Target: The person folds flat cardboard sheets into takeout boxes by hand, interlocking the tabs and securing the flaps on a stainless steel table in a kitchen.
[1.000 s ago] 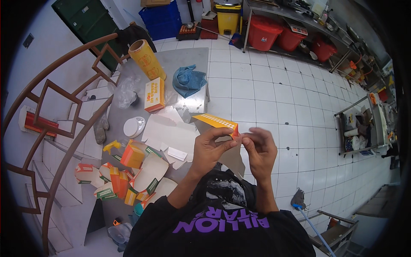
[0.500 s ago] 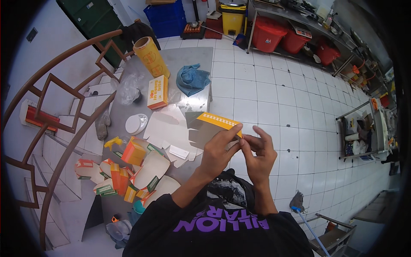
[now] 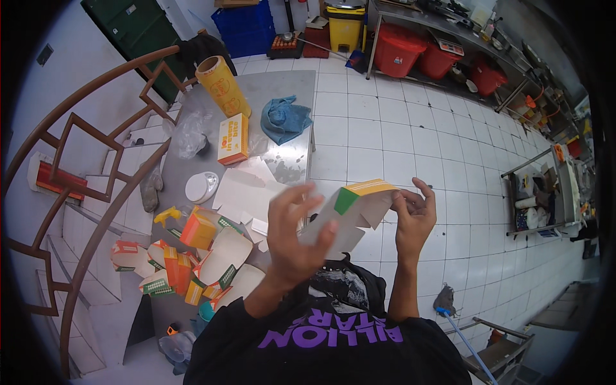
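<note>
My right hand [image 3: 415, 217] pinches the right end of a partly folded cardboard food box [image 3: 369, 187] between thumb and fingers, holding it up in front of my body. The box has a yellow band, a green corner and a grey inside with loose flaps. To its left is my left hand [image 3: 289, 237], its fingers spread and slightly blurred, with nothing held in them. Behind that hand, flat white card blanks [image 3: 242, 192] lie on the metal table. Several folded orange, green and white cartons [image 3: 221, 253] are heaped at the table's near left.
On the metal table [image 3: 273, 83] stand a yellow film roll [image 3: 224, 86], an orange-and-white box [image 3: 233, 140], a blue cloth [image 3: 285, 120] and a round white scale [image 3: 201, 187]. A brown railing [image 3: 83, 86] curves along the left. Beyond the tiled floor are red tubs [image 3: 399, 51].
My left hand has let go of the box and moved left, its fingers opening. The box has turned in my right hand, which has moved slightly right, and a green corner now shows.
</note>
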`<state>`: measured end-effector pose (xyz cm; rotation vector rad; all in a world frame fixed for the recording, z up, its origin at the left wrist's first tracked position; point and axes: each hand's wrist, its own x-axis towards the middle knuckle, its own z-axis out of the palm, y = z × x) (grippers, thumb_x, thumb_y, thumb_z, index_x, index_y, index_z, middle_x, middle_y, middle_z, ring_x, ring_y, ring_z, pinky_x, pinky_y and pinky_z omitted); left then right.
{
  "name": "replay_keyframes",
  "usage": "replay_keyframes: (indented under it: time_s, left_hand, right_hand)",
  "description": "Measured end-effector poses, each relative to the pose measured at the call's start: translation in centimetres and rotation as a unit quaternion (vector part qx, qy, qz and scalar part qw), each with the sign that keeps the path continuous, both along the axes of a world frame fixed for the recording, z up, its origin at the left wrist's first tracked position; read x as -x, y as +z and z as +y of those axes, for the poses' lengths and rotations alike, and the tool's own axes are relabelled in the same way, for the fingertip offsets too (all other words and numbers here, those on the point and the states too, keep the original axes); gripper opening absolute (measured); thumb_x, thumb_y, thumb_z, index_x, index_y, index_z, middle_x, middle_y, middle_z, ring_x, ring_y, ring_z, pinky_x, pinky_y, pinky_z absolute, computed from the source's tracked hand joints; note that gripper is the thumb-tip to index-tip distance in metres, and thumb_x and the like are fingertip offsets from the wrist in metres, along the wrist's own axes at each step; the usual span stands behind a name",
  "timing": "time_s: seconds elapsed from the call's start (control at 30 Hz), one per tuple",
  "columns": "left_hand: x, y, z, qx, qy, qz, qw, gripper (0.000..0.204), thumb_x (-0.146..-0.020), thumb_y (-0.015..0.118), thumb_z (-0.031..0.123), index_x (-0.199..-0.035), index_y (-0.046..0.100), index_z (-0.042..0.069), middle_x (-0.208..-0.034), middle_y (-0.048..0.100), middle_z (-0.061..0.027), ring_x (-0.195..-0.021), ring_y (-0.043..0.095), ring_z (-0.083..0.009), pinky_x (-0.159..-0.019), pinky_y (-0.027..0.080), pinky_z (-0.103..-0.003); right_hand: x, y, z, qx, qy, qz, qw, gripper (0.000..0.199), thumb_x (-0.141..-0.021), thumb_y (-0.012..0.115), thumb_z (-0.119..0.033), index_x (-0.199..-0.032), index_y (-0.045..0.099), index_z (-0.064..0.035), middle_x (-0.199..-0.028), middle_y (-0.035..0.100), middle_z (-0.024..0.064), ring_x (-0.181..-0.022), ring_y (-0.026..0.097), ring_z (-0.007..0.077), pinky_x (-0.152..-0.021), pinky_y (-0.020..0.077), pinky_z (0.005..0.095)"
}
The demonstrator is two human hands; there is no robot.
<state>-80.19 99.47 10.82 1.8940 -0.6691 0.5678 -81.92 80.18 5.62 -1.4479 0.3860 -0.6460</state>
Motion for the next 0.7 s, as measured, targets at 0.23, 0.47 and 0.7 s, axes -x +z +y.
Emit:
replay_keyframes:
  time_s: [0.23,0.47,0.7]
  left_hand:
    - [-0.4,-3.0,0.0,0.221,-0.321,0.377,0.84,0.033,-0.084,0.065,0.012,-0.11,0.046,0.004,-0.133,0.041,-0.018,-0.127,0.039,-0.0276,-0.105,0.034,-0.04]
    - [0.8,-1.7,-1.1,0.076,-0.201,0.26,0.942,0.042,-0.075,0.072,0.012,-0.109,0.049,0.003,-0.125,0.048,-0.0237,-0.11,0.055,-0.0312,-0.088,0.049,-0.037]
    - [0.4,-2.0,-1.3,0.042,-0.127,0.116,0.984,0.042,-0.073,0.07,0.008,-0.111,0.053,0.005,-0.123,0.05,-0.0268,-0.107,0.057,-0.0354,-0.084,0.05,-0.037]
  right_hand:
    - [-0.2,0.1,0.2,-0.07,0.034,-0.019,0.997,0.036,-0.084,0.062,-0.001,-0.115,0.043,0.0011,-0.087,0.062,0.0135,-0.078,0.063,0.015,-0.067,0.0529,0.0256]
    - [-0.2,-0.8,0.2,-0.063,0.043,-0.01,0.997,0.023,-0.084,0.064,-0.004,-0.102,0.052,0.0023,-0.094,0.061,0.0114,-0.079,0.061,0.0144,-0.07,0.0512,0.0271]
    - [2.1,2.5,1.4,0.069,0.1,-0.054,0.991,0.022,-0.088,0.059,-0.011,-0.103,0.056,0.0048,-0.094,0.063,0.0112,-0.087,0.059,0.0168,-0.08,0.0459,0.0292]
